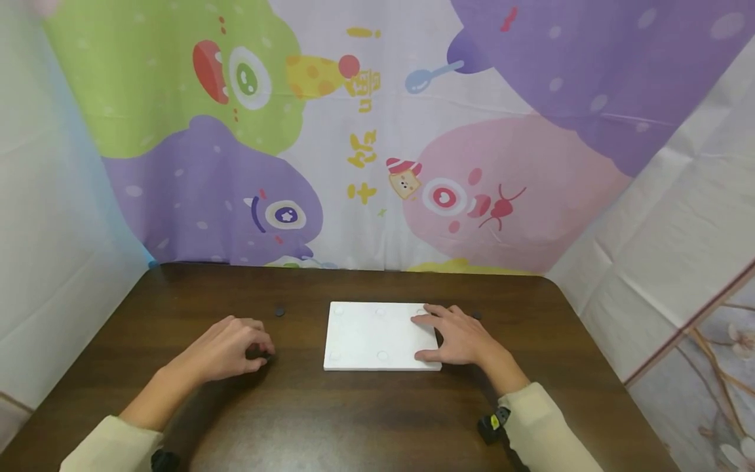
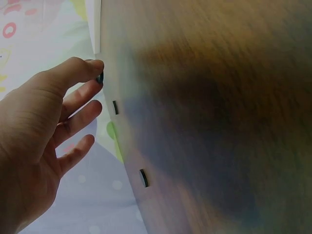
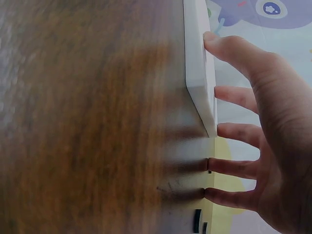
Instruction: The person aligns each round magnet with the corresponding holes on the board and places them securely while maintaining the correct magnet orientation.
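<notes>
A white rectangular board (image 1: 377, 337) with several shallow round recesses lies on the brown table. My right hand (image 1: 463, 335) rests on the board's right end with its fingers spread; in the right wrist view the thumb and nearer fingertips touch the top of the white slab (image 3: 197, 73). Left of the board, my left hand (image 1: 230, 347) is low over the table. Between its thumb and index finger it pinches a small dark disc (image 2: 100, 77), mostly covered by the fingertips. Another dark disc (image 1: 280, 312) lies beyond that hand.
One more dark disc (image 1: 476, 315) lies beside the right hand, partly behind it. The wooden table (image 1: 295, 419) ends at a cartoon-printed cloth (image 1: 377, 242) at the back, with pale cloth on both sides. A small black device (image 1: 494, 425) sits at the right wrist.
</notes>
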{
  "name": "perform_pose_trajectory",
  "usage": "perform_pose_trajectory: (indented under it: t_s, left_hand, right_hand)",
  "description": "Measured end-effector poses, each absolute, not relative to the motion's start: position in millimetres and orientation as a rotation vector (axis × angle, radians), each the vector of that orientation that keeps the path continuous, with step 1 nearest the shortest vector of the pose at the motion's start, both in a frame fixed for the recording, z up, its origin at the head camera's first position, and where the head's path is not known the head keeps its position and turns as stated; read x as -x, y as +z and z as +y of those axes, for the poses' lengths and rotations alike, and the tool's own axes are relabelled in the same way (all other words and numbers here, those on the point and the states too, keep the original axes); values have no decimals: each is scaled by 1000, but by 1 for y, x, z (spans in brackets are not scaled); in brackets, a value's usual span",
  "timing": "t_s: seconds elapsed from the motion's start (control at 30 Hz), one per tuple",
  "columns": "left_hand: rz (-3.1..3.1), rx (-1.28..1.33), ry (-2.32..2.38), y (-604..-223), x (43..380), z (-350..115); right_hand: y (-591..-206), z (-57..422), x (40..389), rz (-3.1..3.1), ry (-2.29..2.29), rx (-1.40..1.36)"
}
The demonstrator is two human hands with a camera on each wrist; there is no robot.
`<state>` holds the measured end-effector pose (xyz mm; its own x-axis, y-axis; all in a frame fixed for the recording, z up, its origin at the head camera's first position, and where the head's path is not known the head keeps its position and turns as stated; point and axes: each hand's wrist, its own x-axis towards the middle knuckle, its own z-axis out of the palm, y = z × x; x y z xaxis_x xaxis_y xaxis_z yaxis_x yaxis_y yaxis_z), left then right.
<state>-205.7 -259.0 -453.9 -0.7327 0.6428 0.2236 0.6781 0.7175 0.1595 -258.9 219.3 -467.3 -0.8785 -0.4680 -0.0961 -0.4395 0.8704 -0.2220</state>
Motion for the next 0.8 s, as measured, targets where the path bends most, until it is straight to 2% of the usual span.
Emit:
perform_pose_trajectory:
  t_s: [0.8]
  left_hand:
    - [-2748, 1064, -325, -452, 217, -239]
  right_hand:
    - [-469, 222, 260, 2899, -280, 728]
